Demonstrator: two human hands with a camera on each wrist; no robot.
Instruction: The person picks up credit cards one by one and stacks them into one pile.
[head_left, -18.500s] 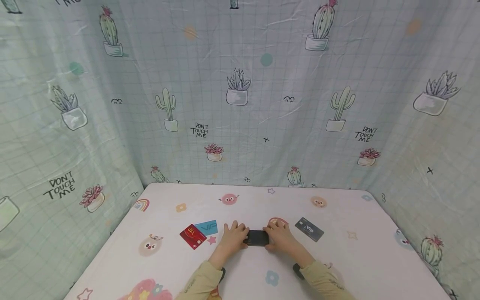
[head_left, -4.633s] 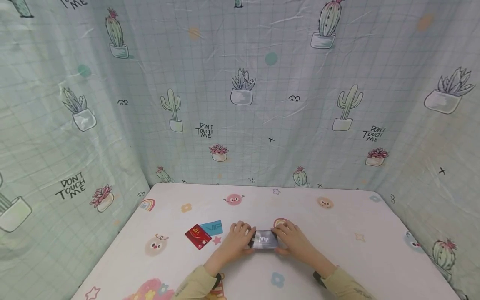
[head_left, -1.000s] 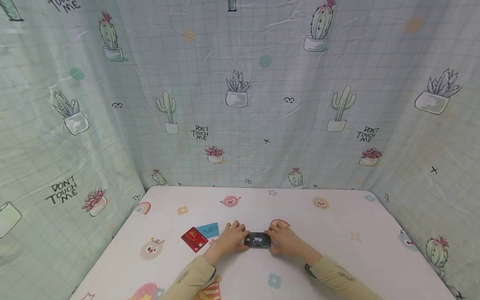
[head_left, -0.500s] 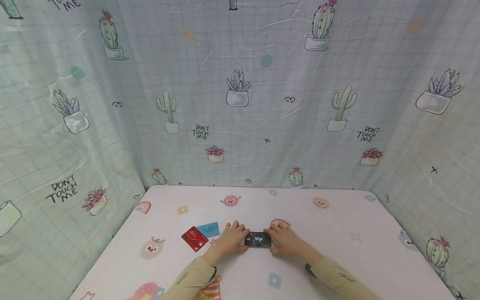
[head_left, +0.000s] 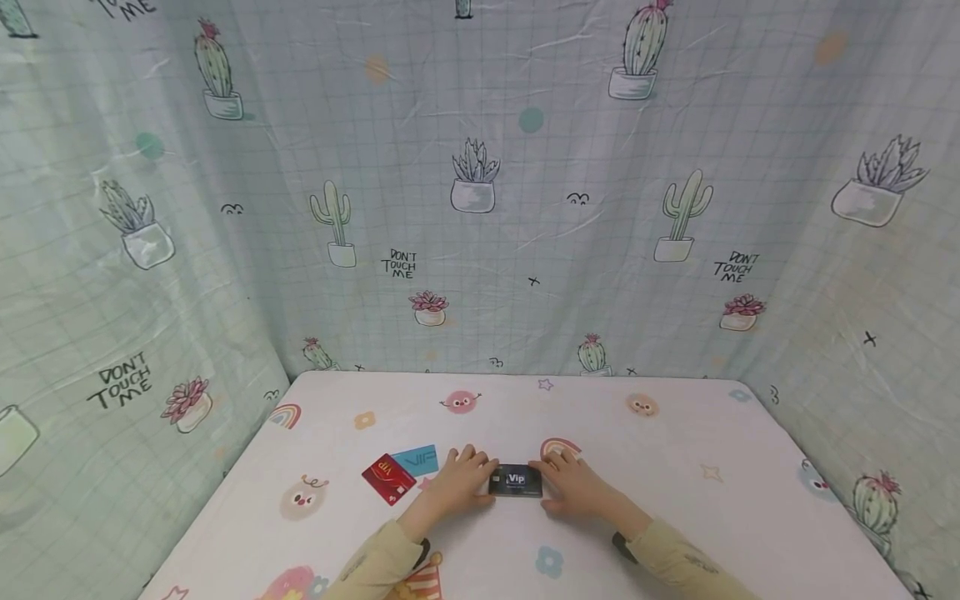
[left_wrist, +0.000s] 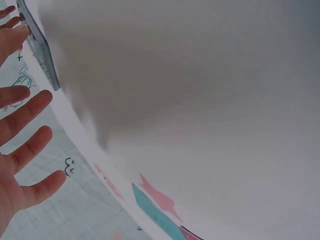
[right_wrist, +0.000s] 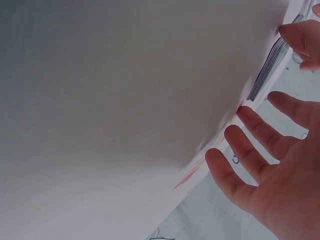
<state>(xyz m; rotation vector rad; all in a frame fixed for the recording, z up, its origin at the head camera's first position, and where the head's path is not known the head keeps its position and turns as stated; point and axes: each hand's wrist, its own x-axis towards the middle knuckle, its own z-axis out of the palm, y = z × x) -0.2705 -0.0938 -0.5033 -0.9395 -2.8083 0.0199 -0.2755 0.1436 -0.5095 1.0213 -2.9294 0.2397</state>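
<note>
Between my two hands a small stack of cards (head_left: 515, 482) lies on the table, a dark card marked "Vip" on top. Layered edges of the stack (right_wrist: 267, 67) show in the right wrist view. My left hand (head_left: 453, 483) is beside its left end, fingers spread and nearly straight in the left wrist view. At the right end is my right hand (head_left: 577, 487), its fingers extended and apart, the thumb close to the near edge. Contact with the stack cannot be told. To the left a red VIP card (head_left: 388, 479) overlaps a light blue card (head_left: 417, 460).
The white table (head_left: 645, 533) has printed cartoon figures, stars and flowers, all flat. Behind it and at both sides hangs a pale curtain (head_left: 480, 292) with cactus prints. Dark bands show at both wrists.
The dark VIP card has gone from the table at the right to the top of the stack. In the last half second both hands have eased slightly outward from the stack. The other cards stayed.
</note>
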